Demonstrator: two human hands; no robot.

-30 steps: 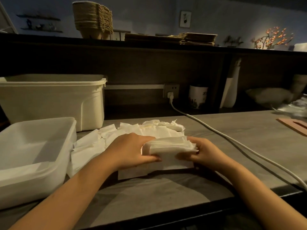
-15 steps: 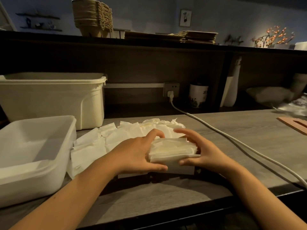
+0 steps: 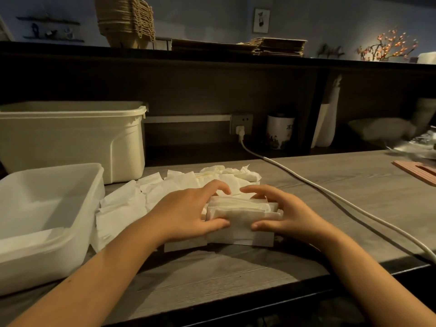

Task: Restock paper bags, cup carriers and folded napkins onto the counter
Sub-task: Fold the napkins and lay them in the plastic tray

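A small stack of folded white napkins (image 3: pixel 240 212) sits on the grey wooden worktop, on top of a spread of loose unfolded napkins (image 3: pixel 132 206). My left hand (image 3: pixel 186 211) grips the stack's left end, thumb on the front face and fingers curled over the back. My right hand (image 3: pixel 285 214) grips its right end the same way. On the dark upper counter (image 3: pixel 236 55) stand a pile of brown pulp cup carriers (image 3: pixel 125 21) and flat brown paper bags (image 3: pixel 278 47).
A shallow white tub (image 3: pixel 47 220) stands at the left, a deeper cream bin (image 3: pixel 70 138) behind it. A white power cable (image 3: pixel 330 199) runs from the wall socket across the right of the worktop. A mug (image 3: pixel 279 131) and white vase (image 3: pixel 326 125) stand under the shelf.
Both hands shifted their hold on the napkin stack: fingers rose off the top and now curl over its back edge, thumbs pressing the front, squaring it up in place.
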